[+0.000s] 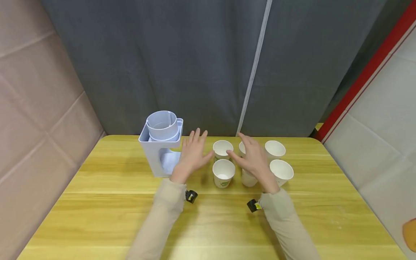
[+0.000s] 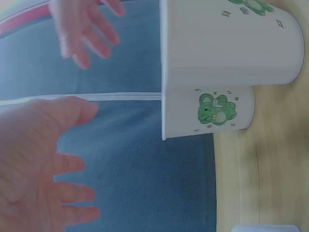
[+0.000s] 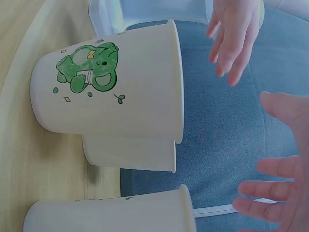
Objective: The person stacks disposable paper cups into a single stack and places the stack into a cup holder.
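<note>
Fingers spread, my left hand [image 1: 193,153] hovers between the pale blue dispenser-like stand [image 1: 151,155] and the white paper cups. My right hand [image 1: 255,159] is held over the middle cups with its fingers apart, partly hiding them. Both hands hold nothing. The front left paper cup [image 1: 223,172] and the back left paper cup [image 1: 222,148] stand upright between the hands. Green animal prints show on a cup [image 3: 91,67] in the right wrist view. To the right of the right hand stand a back cup [image 1: 275,148] and a front cup [image 1: 281,171].
A light wooden table [image 1: 107,209] carries everything. Behind it hangs a dark grey curtain [image 1: 195,65] with a pale strip. White panels [image 1: 383,119] with a red edge rise at the right, and a pale wall [image 1: 42,108] stands at the left.
</note>
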Demonstrator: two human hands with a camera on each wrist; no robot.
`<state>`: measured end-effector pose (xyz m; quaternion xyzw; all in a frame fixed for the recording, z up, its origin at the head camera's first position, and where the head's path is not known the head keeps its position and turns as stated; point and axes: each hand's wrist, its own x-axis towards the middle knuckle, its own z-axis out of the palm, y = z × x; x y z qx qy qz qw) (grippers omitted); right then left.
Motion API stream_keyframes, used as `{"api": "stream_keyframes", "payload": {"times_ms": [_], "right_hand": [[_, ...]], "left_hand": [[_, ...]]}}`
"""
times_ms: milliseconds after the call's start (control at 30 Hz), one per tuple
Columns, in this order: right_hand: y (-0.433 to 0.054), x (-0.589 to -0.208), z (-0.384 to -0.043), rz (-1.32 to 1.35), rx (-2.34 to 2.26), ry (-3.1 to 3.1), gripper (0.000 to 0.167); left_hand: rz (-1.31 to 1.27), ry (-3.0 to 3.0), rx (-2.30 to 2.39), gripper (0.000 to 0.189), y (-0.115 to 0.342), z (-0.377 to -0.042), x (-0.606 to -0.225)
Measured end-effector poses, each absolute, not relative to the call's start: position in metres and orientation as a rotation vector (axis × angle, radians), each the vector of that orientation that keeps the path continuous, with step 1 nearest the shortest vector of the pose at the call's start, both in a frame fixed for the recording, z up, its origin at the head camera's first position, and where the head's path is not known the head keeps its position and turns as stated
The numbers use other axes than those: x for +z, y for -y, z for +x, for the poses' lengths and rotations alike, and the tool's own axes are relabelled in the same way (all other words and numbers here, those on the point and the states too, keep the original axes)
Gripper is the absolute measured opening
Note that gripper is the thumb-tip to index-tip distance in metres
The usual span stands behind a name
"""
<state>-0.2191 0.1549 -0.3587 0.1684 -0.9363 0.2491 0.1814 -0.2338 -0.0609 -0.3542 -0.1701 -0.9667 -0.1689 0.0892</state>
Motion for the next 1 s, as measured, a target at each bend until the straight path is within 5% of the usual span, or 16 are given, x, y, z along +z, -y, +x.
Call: {"api": "stream_keyframes", "payload": {"times_ms": [333, 1000], "right_hand": [[-0.155, -0.359, -0.212, 0.559, 0.834, 2.567, 0.070], [-0.149, -0.367, -0.197, 0.701, 0.870, 2.648, 0.078]], "left_hand": [[-0.744, 2.641, -0.972, 0.060, 0.093, -0.214, -0.362], [-0.792, 2.350, -1.286, 0.038, 0.146, -0.185, -0.382]]}}
